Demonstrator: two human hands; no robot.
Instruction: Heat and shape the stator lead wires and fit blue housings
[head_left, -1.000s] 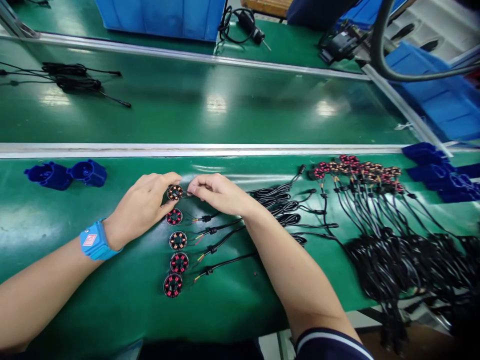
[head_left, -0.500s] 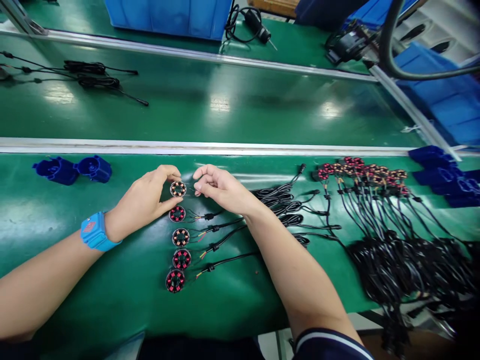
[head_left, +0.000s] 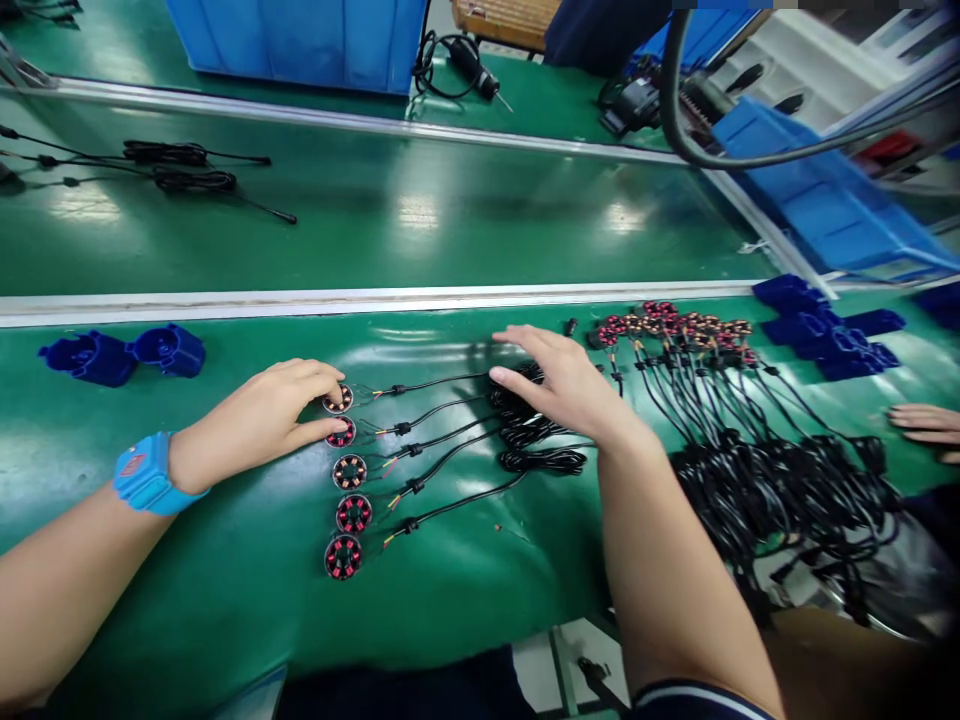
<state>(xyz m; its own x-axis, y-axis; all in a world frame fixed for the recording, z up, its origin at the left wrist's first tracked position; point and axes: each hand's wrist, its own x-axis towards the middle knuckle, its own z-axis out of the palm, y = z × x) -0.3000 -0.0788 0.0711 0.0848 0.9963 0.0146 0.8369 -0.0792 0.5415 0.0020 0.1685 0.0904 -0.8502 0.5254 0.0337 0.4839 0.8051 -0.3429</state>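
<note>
Several ring-shaped motor stators with copper or red windings stand in a column on the green bench, each with thin wires leading to a black cable. My left hand (head_left: 281,405), with a blue wrist strap (head_left: 154,475), has its fingers on the top copper-wound stator (head_left: 341,400). Its thumb is against the red-wound stator (head_left: 343,433) just below. My right hand (head_left: 562,385) is open, fingers stretched out and thumb apart, over the coiled black cables (head_left: 536,432). The hand hides part of those coils. Lower in the column lies another red-wound stator (head_left: 343,557).
On the right lie a pile of stators (head_left: 675,325), bundled black cables (head_left: 772,490) and blue plastic housings (head_left: 825,325). Two more housings (head_left: 169,350) stand at left. Another person's hand (head_left: 930,430) is at the right edge. A white rail (head_left: 375,300) crosses behind.
My right hand has moved right from the top stator's wires to the cable coils, and its fingers have spread. My left fingers have come down onto the top stator. The view has shifted right.
</note>
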